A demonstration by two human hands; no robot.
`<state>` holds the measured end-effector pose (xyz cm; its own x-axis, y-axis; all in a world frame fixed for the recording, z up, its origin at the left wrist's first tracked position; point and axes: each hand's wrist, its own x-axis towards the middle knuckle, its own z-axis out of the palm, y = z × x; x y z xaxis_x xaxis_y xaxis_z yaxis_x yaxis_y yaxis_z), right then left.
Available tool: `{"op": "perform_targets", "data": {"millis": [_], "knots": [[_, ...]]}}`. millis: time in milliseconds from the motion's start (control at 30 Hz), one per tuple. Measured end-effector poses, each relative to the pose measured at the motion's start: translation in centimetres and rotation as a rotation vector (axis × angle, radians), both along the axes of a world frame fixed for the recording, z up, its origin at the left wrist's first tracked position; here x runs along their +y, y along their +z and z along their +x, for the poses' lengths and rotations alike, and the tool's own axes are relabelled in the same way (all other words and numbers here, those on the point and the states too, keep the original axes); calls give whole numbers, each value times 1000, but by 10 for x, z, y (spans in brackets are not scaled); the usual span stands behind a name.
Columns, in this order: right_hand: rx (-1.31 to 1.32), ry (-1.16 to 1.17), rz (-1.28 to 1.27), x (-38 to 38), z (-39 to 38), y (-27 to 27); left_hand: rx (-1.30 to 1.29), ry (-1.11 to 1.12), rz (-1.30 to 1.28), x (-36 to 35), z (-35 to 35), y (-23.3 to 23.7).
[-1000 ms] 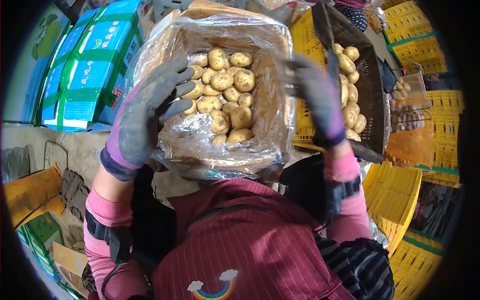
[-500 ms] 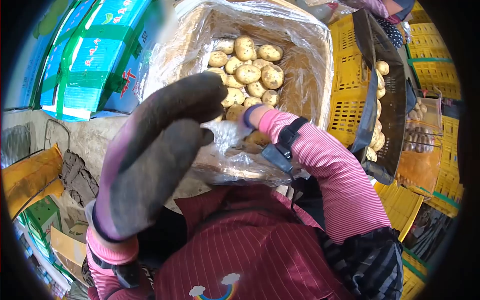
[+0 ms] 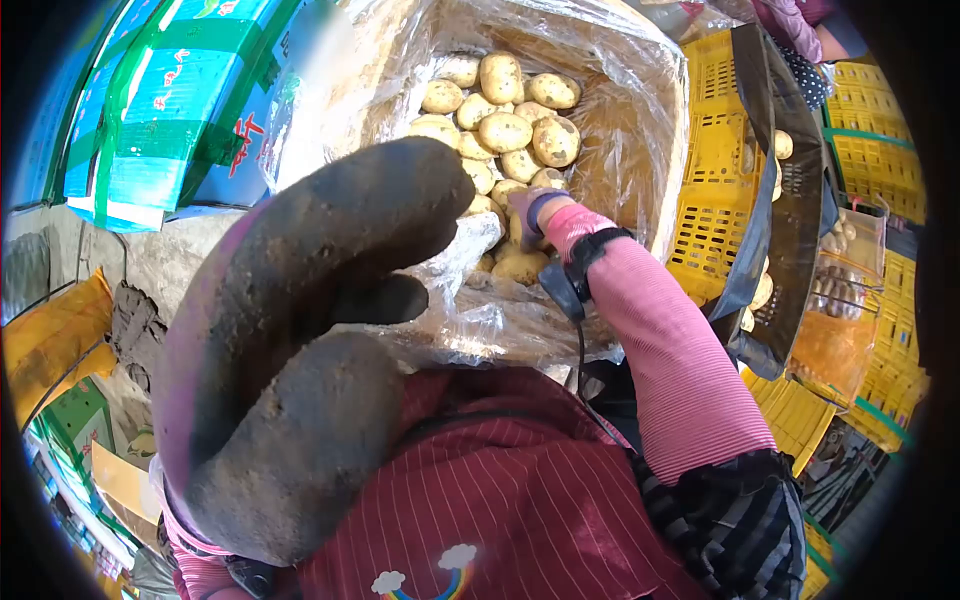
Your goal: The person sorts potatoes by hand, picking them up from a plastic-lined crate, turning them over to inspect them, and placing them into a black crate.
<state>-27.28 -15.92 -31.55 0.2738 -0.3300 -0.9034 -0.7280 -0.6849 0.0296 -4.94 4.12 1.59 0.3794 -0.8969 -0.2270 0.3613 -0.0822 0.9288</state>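
My left hand [image 3: 330, 310], in a dark, soil-stained work glove with a purple back, is raised close to the camera. Its curved fingers stand apart from the thumb with nothing between them. Below it in depth, a carton [image 3: 625, 190] lined with clear plastic film [image 3: 610, 90] holds a heap of pale yellow potatoes [image 3: 505, 132] with soil on them. My right hand [image 3: 528, 208] reaches down into the carton at the near side of the heap, right among the potatoes. Its fingers are mostly hidden, so I cannot tell whether they grip one.
Blue boxes with green tape [image 3: 150, 110] stand at the left. At the right is a yellow perforated crate [image 3: 710, 170] beside a dark-lined container [image 3: 800, 230] with potatoes. More yellow crates [image 3: 875, 110] are stacked beyond. Another person's arm [image 3: 815, 40] shows at the top right.
My left hand has come closer to the camera and spread its fingers from the thumb. My right hand has moved slightly right and sits among the near potatoes. The view has shifted slightly.
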Motion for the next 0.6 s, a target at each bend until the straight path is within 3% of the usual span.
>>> {"op": "perform_targets", "data": {"millis": [133, 300, 433, 500, 600], "knots": [[106, -23, -9, 0, 16, 23, -199, -116, 124, 2, 14, 0], [-17, -243, -94, 22, 10, 26, -243, -266, -46, -2, 29, -11], [-89, -152, -117, 13, 12, 51, -274, -429, -113, -3, 43, -18], [-233, -299, -80, 5, 10, 79, -401, -421, -218, 2, 41, -25], [-645, -626, 16, 14, -3, 138, -338, -400, -87, -11, 46, -34]]}}
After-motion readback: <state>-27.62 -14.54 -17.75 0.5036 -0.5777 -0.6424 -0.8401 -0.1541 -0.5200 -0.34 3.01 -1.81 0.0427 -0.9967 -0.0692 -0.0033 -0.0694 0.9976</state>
